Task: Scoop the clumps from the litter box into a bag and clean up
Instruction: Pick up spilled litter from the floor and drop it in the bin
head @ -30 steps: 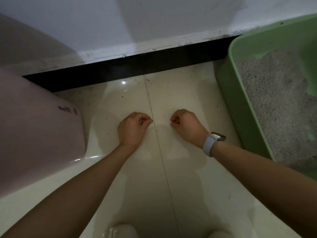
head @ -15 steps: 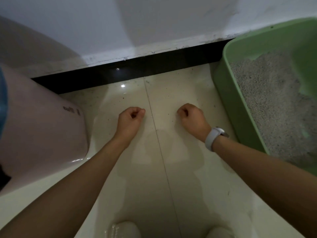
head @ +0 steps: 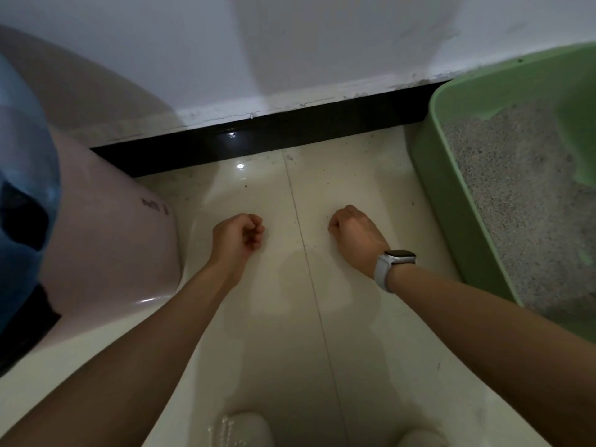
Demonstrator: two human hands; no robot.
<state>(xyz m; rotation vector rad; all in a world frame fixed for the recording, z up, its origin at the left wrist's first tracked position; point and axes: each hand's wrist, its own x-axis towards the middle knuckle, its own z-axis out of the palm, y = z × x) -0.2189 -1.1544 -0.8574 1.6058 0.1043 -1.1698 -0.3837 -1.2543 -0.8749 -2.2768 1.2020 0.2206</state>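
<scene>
Two hands hover over the floor, fingers curled together, empty: the left hand and the right hand, wearing one watch. One green litter box holding grey litter sits right; one pink bin left.

Two bare arms reach out over a shiny cream tiled floor. The left hand and the right hand are both curled into fists and hold nothing. The hands are a little apart, one on each side of a thin line between the tiles. The right wrist wears a white watch. On the right stands a green plastic litter box filled with grey grainy litter. On the left is a pale pink round bin with a blue bag in it. A black strip runs along the bottom of the white wall.
</scene>
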